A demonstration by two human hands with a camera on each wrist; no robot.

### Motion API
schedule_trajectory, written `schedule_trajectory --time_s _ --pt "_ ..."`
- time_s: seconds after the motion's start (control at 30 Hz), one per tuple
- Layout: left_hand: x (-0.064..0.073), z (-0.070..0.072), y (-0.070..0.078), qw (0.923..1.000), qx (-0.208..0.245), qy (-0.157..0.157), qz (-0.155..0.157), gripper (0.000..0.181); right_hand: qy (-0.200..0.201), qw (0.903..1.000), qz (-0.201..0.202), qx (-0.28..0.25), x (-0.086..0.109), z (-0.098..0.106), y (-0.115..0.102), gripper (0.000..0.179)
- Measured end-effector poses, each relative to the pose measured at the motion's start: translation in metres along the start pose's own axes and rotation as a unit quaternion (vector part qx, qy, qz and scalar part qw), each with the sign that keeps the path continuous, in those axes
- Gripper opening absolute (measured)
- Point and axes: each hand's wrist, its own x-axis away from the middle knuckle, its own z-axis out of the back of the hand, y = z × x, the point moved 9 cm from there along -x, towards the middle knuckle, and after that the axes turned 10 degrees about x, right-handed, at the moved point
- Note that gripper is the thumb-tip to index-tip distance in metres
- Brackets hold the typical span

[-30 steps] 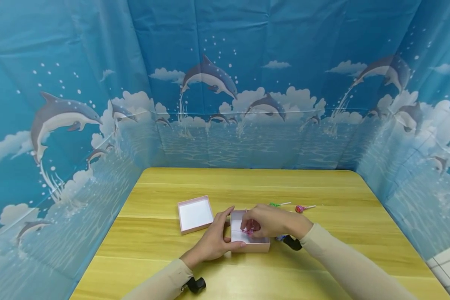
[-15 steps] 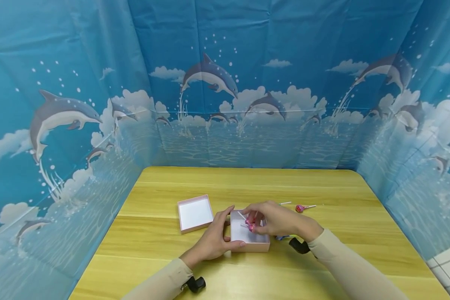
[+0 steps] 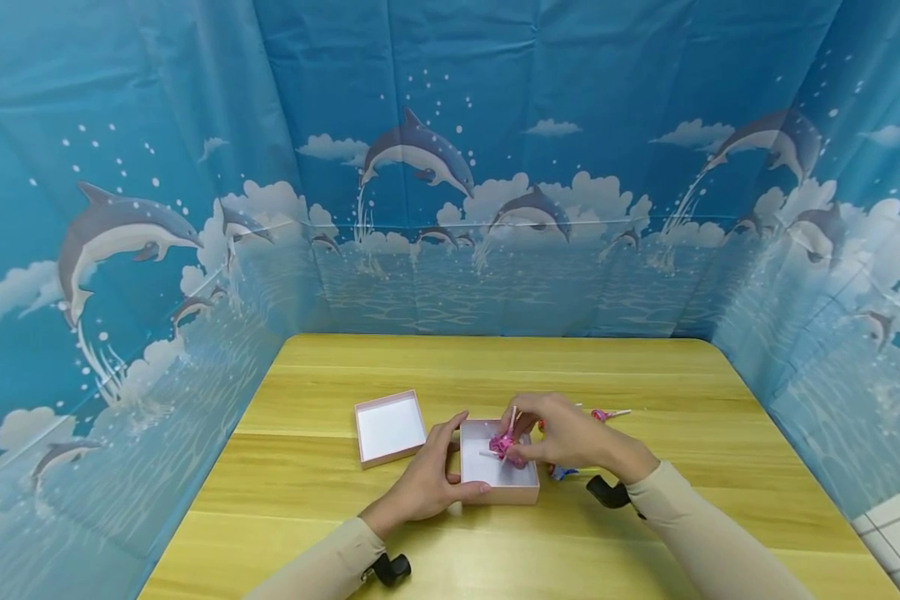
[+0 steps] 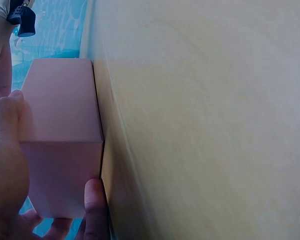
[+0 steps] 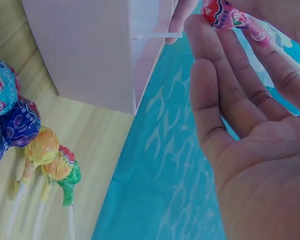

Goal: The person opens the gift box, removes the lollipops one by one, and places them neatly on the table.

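Observation:
A square pink box (image 3: 500,496) with a white inside stands uncovered on the table. My left hand (image 3: 420,487) grips its left side, thumb along the front rim and fingers spread behind; in the left wrist view fingertips rest against the box's pink wall (image 4: 60,170). Over the box's right half, my right hand (image 3: 573,437) pinches a pink-wrapped lollipop (image 3: 503,444), its white stick pointing up. Another white stick (image 5: 155,36) pokes out sideways over the box in the right wrist view. The lollipop's red and pink wrapper (image 5: 217,14) shows there between thumb and fingers.
The box's shallow lid (image 3: 390,427) lies inside up to the left. Right of the box, several lollipops lie on the table, among them a blue one (image 5: 21,122), a yellow one (image 5: 42,145) and a red one (image 3: 600,415). A dolphin-print curtain (image 3: 450,283) surrounds the table (image 3: 330,375).
My right hand has risen from low inside the box and shifted slightly right, bringing the pink lollipop up with its stick turned upright. The left hand and box have stayed put.

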Motion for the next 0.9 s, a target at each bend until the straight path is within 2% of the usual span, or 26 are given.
schedule_trajectory --time_s 0.27,0.5,0.9 --pt "0.000 0.001 0.000 0.9999 -0.002 0.003 0.010 0.114 0.012 0.9996 -0.025 0.010 0.009 0.007 0.009 0.021" --pt "0.002 0.000 0.002 0.9999 -0.012 0.003 0.006 0.115 0.031 0.9983 -0.047 0.013 0.017 0.015 0.021 0.020" --pt "0.000 0.002 0.000 0.9994 -0.035 0.006 0.002 0.117 0.061 0.9933 -0.096 0.020 0.038 0.034 0.053 0.020"
